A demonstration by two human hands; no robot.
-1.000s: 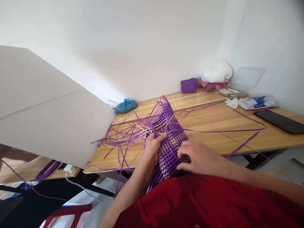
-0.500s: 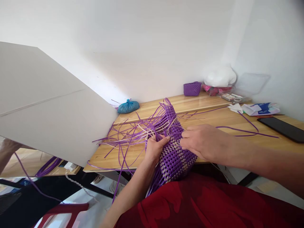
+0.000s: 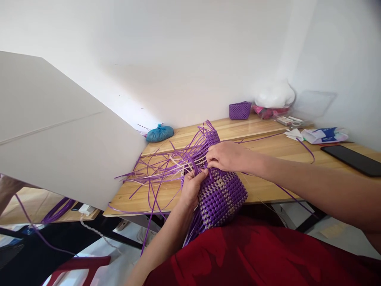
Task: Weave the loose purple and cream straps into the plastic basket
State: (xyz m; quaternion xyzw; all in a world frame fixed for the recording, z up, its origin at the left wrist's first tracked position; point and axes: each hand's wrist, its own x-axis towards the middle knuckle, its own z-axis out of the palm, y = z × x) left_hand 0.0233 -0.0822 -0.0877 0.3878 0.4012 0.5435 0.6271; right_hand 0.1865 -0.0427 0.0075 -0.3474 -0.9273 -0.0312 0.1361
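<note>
There's room to pass over the bench (image 3: 287, 149) between the right forearm (image 3: 276, 171) and the small purple basket (image 3: 239, 111) near the wall (image 3: 193, 71), with a thin purple strand (image 3: 262, 138) lying across it. From the left it's tighter: the grey panel (image 3: 59, 115) blocks that side, and tangled strips (image 3: 154, 167) sprawl up to the left grip (image 3: 192, 184). The woven piece (image 3: 223, 196) fills the middle.

I see a black smartphone (image 3: 353, 159) on my right, a blue plastic bag (image 3: 160, 134) (knotted, bulging) on my left.

A weaving workspace: wooden desk (image 3: 262, 191), grey partition (image 3: 59, 159), loose purple strips (image 3: 163, 174), small basket (image 3: 239, 111).
</note>
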